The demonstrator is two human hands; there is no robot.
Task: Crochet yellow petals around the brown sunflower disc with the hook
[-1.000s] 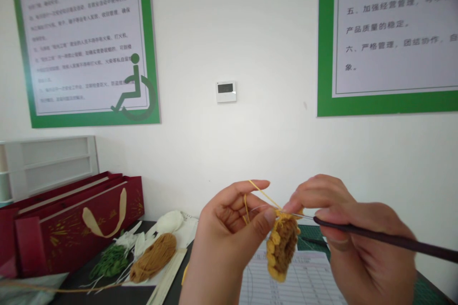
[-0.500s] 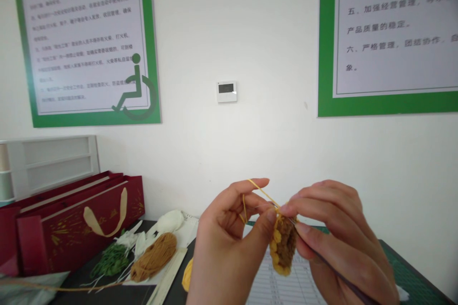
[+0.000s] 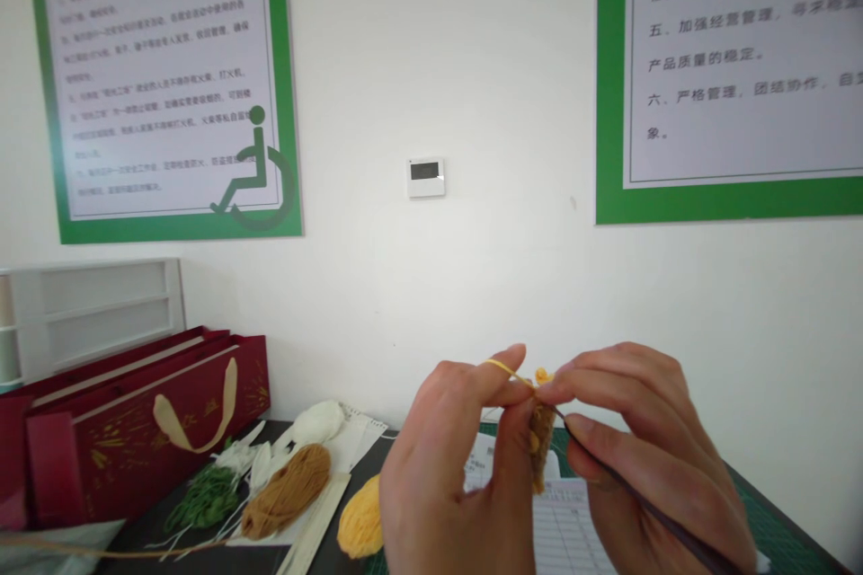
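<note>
Between my hands is a small crochet piece (image 3: 541, 445) in brown and yellow yarn, seen nearly edge-on. My left hand (image 3: 465, 458) pinches its upper edge between thumb and fingers. A strand of yellow yarn (image 3: 500, 366) runs over the raised left index finger down to the piece. My right hand (image 3: 653, 449) grips a crochet hook (image 3: 637, 492) with a dark handle, its tip at the top of the piece. The right fingertips touch the work there, and the hook's very end is hidden.
On the dark table lie a yellow yarn ball (image 3: 360, 518), a brown skein (image 3: 287, 490), green yarn (image 3: 202, 499) and white yarn (image 3: 318, 422). Dark red gift bags (image 3: 148, 431) stand at left before a white drawer unit (image 3: 101, 301). Printed sheets (image 3: 566, 521) lie on a green mat (image 3: 786, 526).
My left hand has turned, swinging the crochet piece from showing its hollow side to nearly edge-on. More of the yellow yarn ball shows. The right hand still holds the hook.
</note>
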